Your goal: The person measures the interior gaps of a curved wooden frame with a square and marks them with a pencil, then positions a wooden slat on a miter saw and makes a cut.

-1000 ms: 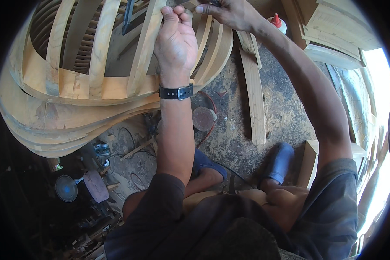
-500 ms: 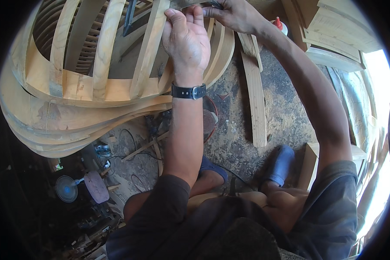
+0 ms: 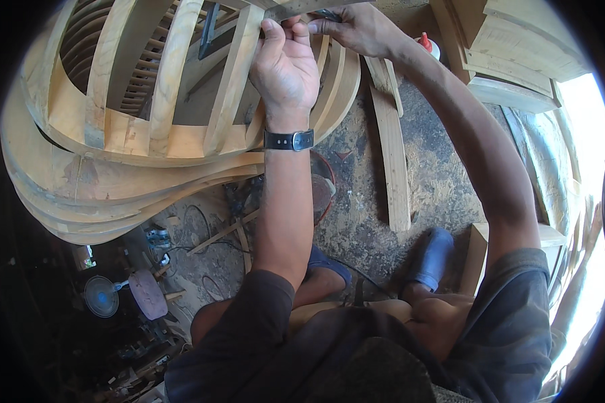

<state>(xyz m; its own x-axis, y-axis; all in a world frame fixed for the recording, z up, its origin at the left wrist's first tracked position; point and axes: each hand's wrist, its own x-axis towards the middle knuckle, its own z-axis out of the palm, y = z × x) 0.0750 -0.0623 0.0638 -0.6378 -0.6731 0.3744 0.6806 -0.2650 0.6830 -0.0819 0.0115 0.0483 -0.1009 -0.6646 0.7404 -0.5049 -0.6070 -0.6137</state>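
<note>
My left hand (image 3: 286,70), a dark-banded wristwatch (image 3: 289,140) on its wrist, is raised with the palm toward me. Its fingers are curled at the lower edge of a flat grey strip (image 3: 296,9) that looks like a ruler. Thumb and fingertips meet the strip beside a pale upright wooden rib (image 3: 234,77). Just to the right, my right hand (image 3: 366,30) is closed round a slim dark pen-like tool (image 3: 327,14), close under the strip. The tool's tip is hard to make out, and the top of the picture cuts off what lies beyond.
The curved wooden frame (image 3: 134,138) with several ribs fills the upper left. Long boards (image 3: 392,161) lie on the dusty floor. A white bottle with a red cap (image 3: 427,43) stands by stacked timber (image 3: 517,47). Lower left are a fan (image 3: 101,295) and a pinkish stool (image 3: 148,295).
The view has shifted slightly, so the frame sits a little farther right. Both hands stay at the grey strip, more of which now shows; the right hand still holds the dark tool.
</note>
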